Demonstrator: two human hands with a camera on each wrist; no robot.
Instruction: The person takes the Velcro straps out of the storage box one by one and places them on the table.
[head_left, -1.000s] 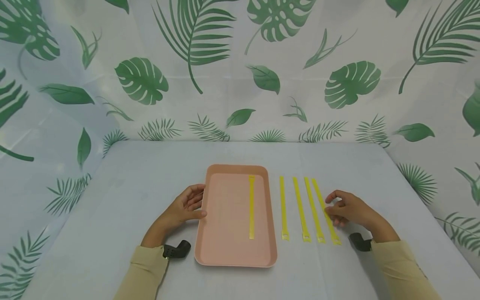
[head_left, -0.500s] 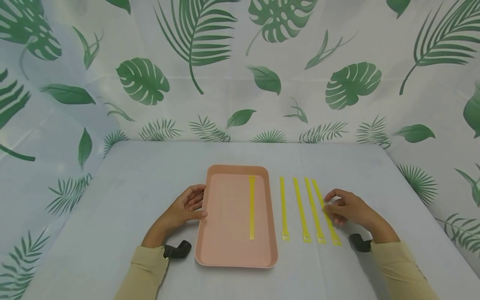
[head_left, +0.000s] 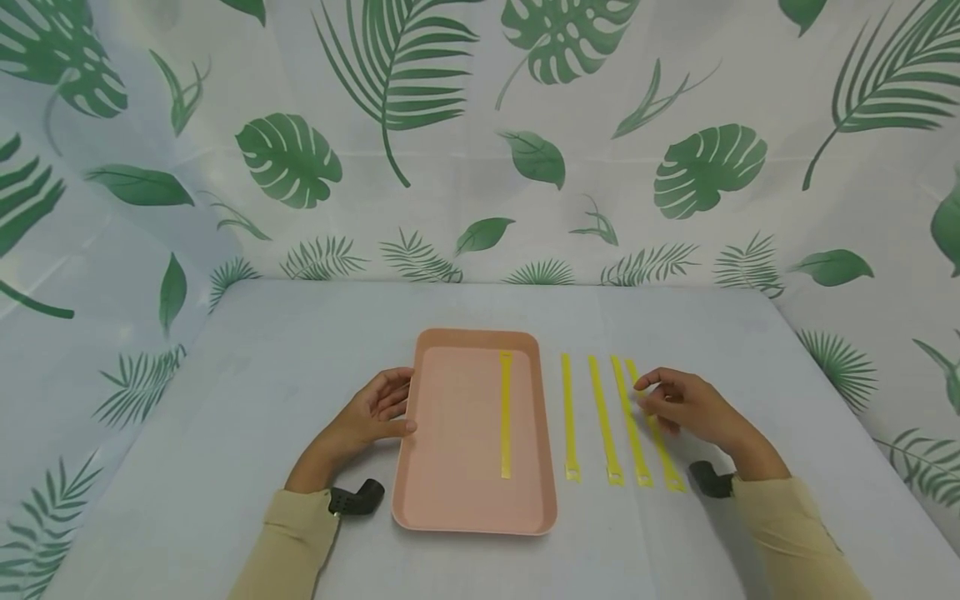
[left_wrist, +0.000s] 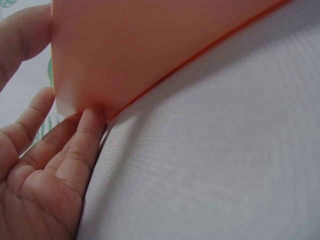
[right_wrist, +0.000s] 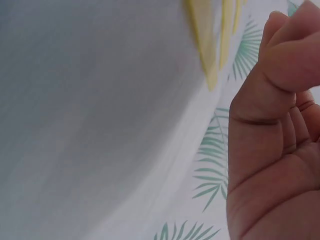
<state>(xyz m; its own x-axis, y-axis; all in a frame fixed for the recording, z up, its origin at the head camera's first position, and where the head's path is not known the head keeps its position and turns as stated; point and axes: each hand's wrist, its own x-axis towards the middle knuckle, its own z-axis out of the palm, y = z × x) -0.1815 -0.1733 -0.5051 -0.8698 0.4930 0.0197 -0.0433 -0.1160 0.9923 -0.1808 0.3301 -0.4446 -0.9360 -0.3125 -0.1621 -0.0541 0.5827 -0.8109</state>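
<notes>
A shallow pink tray (head_left: 450, 450) lies on the table with one yellow strap (head_left: 506, 417) inside, along its right side. My left hand (head_left: 373, 410) is at the tray's left edge; in the left wrist view its fingertips (left_wrist: 92, 117) touch the outer wall. Several more slim yellow straps, each with a slotted end, lie right of the tray, among them a leftmost strap (head_left: 569, 417) and a rightmost strap (head_left: 667, 462). Above the two rightmost straps is my right hand (head_left: 693, 408), fingers loosely bent, with nothing visible in them. It hides part of the rightmost strap.
White cloth covers the table (head_left: 300, 333). A leaf-patterned sheet (head_left: 450, 192) stands behind and at both sides. Each wrist carries a black device, such as the left wrist device (head_left: 357, 497).
My right hand has shifted slightly left and away from me, from beside the rightmost strap to over the two rightmost ones. The left hand, tray and straps stay in place.
</notes>
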